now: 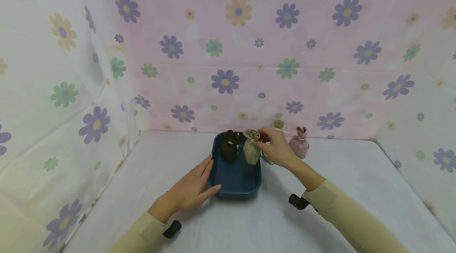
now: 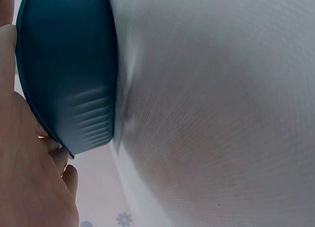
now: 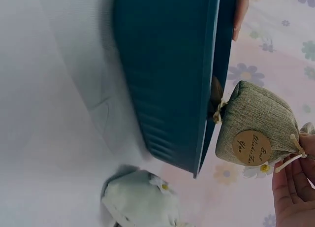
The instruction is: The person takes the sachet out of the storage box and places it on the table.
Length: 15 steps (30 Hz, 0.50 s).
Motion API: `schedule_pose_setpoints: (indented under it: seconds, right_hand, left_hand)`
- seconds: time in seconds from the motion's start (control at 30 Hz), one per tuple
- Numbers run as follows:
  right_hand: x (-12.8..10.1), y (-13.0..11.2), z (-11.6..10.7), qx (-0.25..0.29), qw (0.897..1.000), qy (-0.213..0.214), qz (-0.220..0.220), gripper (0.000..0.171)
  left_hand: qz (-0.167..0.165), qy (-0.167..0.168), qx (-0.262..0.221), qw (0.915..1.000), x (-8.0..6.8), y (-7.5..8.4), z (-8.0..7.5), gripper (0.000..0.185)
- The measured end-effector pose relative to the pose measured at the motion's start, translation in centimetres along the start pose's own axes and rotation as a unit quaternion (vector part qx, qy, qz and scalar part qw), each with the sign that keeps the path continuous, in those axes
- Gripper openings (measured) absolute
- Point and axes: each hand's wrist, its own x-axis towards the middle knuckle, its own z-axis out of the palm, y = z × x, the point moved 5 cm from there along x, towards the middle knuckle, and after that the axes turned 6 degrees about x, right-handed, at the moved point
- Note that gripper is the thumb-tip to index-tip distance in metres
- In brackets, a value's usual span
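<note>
A dark blue rectangular tub [image 1: 236, 183] stands on the table, with a dark brown drawstring pouch [image 1: 229, 148] inside it. My left hand [image 1: 190, 185] rests against the tub's left side and near corner, fingers mostly straight; in the left wrist view, fingertips touch the tub's rim [image 2: 42, 121]. Above the tub's right part, my right hand [image 1: 279, 150] pinches a sage-green drawstring pouch [image 1: 252, 152] by its tied neck. The right wrist view shows a round brown tag [image 3: 251, 147] with lettering on this pouch, which hangs over the rim.
Right of the tub stands a pink pouch [image 1: 299, 146]. An olive pouch top [image 1: 279, 123] shows behind my right hand. A pale pouch [image 3: 140, 200] with a small white flower sits on the table beside the tub. Flowered cloth walls [image 1: 249, 55] enclose the white table [image 1: 342, 177].
</note>
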Motion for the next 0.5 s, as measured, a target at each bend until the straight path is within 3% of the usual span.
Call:
schedule_pose_setpoints:
  seconds: [0.5]
  right_hand:
    - [-3.0,-0.1,-3.9,-0.003,1.000,0.005,0.006,0.030]
  left_hand:
    - [0.002,0.004,0.010,0.9999,0.0,0.0,0.1,0.096]
